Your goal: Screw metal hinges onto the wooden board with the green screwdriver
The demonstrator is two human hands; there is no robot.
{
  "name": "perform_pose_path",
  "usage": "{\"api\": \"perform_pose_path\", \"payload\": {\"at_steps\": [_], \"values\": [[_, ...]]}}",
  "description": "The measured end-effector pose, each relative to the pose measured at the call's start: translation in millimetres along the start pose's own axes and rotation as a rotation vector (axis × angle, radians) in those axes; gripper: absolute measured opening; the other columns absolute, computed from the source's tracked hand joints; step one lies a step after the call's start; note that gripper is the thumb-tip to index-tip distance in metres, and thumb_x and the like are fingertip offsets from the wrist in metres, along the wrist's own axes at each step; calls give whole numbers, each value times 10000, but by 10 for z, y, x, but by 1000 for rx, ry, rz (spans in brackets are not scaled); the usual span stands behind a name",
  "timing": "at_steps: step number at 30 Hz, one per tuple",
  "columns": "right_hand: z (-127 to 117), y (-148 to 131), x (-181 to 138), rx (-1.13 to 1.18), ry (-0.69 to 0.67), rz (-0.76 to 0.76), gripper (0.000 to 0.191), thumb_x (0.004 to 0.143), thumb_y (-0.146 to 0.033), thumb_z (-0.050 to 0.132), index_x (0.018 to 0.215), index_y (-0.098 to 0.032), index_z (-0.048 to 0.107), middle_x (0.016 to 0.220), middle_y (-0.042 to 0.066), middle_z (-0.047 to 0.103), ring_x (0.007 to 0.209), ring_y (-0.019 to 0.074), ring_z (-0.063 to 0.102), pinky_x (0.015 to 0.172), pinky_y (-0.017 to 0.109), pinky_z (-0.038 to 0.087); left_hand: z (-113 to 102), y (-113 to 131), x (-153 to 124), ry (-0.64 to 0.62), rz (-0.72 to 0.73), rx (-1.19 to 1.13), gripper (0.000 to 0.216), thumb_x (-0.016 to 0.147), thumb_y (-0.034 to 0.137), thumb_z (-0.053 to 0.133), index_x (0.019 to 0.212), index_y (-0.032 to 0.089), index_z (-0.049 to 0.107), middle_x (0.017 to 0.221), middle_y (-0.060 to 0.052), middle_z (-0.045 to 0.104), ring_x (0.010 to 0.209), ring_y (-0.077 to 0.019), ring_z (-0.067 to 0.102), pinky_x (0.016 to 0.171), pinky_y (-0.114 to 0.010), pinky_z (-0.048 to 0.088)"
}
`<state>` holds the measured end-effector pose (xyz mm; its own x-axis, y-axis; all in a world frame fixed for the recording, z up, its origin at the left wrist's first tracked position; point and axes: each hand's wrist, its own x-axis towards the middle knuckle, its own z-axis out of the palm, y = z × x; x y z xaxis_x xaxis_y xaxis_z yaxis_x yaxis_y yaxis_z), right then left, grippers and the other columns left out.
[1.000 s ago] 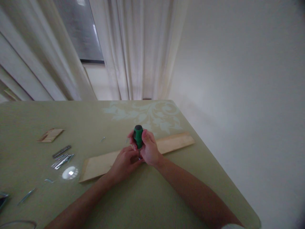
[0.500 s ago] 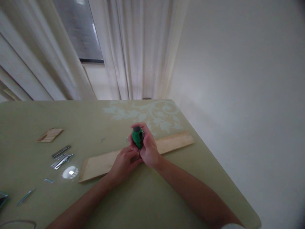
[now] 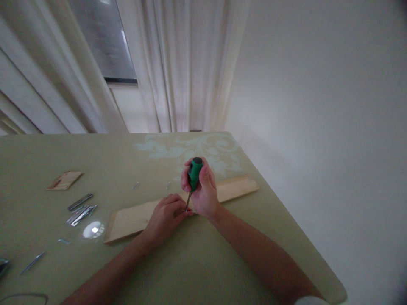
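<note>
A long pale wooden plank (image 3: 235,188) lies across the green table (image 3: 197,271). My right hand (image 3: 203,192) is wrapped round the green handle of a screwdriver (image 3: 193,173), which leans to the right with its shaft running down to the plank. My left hand (image 3: 165,218) rests on the plank with fingers curled and pinched at the screwdriver's tip; what it pinches is too small to make out.
Flat metal brackets (image 3: 81,209) lie left of the plank, near a small clear round piece (image 3: 93,230). A small wooden piece (image 3: 65,180) sits further left. Loose screws (image 3: 168,185) lie behind the plank. Curtains (image 3: 178,63) hang past the table's far edge.
My right hand has lifted and tilted the screwdriver handle up and to the right, so more of the shaft shows. The left hand has stayed at the tip.
</note>
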<state>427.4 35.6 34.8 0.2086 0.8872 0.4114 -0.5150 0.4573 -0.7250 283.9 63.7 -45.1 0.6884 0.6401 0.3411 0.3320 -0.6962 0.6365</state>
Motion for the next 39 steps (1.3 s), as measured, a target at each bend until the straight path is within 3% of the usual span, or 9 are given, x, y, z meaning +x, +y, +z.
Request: {"api": "perform_pose_path", "payload": {"at_steps": [5, 13, 17, 25, 29, 34, 37, 39], "values": [[-20, -61, 50, -32, 57, -19, 456, 951, -692, 566, 1017, -242, 595, 650, -37, 514, 534, 116, 384, 507, 257, 303, 18, -24, -10, 0, -13, -13, 233, 973, 430, 684, 880, 245, 789, 908, -36, 713, 849, -192, 662, 799, -316, 528], [-15, -58, 58, -42, 141, -69, 409, 976, -654, 554, 1005, -246, 561, 661, -39, 537, 523, 112, 409, 497, 253, 301, 53, -19, -44, 47, -10, 68, 264, 972, 433, 690, 822, 230, 767, 830, -29, 692, 796, -198, 642, 753, -316, 505], [17, -15, 5, 13, 83, -41, 386, 991, -645, 531, 1013, -259, 541, 662, -42, 522, 526, 111, 381, 509, 247, 307, 30, -14, -28, 54, -27, 37, 301, 945, 464, 715, 780, 212, 725, 857, -38, 708, 816, -203, 653, 765, -318, 508], [-55, 157, -73, -32, -8, -4, 367, 1003, -627, 541, 1058, -265, 561, 689, -33, 527, 548, 114, 397, 476, 227, 299, -121, 53, 52, -101, -63, -145, 181, 931, 359, 710, 836, 209, 745, 928, -45, 726, 833, -187, 675, 767, -286, 521], [-83, 176, -94, -34, -61, -37, 382, 1002, -631, 541, 1057, -254, 570, 700, -35, 536, 535, 102, 394, 465, 219, 293, -101, 56, 57, -66, -73, -146, 225, 941, 365, 676, 794, 208, 744, 862, -32, 707, 772, -171, 648, 722, -264, 510], [-43, 138, -133, -67, -186, 4, 499, 1026, -658, 452, 909, -202, 618, 673, -32, 487, 481, 78, 352, 438, 230, 252, -52, 19, 29, -15, -72, -118, 235, 948, 343, 642, 790, 214, 757, 824, -23, 703, 743, -175, 638, 688, -260, 499], [-14, 102, -137, -136, -171, 4, 552, 1031, -664, 418, 859, -190, 643, 685, -20, 478, 503, 84, 392, 459, 242, 275, -42, 11, 18, -1, -64, -90, 236, 940, 329, 648, 762, 211, 748, 813, -25, 702, 755, -186, 639, 714, -278, 502], [-14, 95, -137, -155, -138, 13, 539, 1043, -642, 398, 934, -192, 675, 713, -9, 498, 538, 98, 428, 482, 247, 309, -36, 5, 17, 2, -65, -82, 210, 936, 325, 657, 782, 215, 748, 814, -23, 703, 750, -183, 633, 719, -280, 496]]}}
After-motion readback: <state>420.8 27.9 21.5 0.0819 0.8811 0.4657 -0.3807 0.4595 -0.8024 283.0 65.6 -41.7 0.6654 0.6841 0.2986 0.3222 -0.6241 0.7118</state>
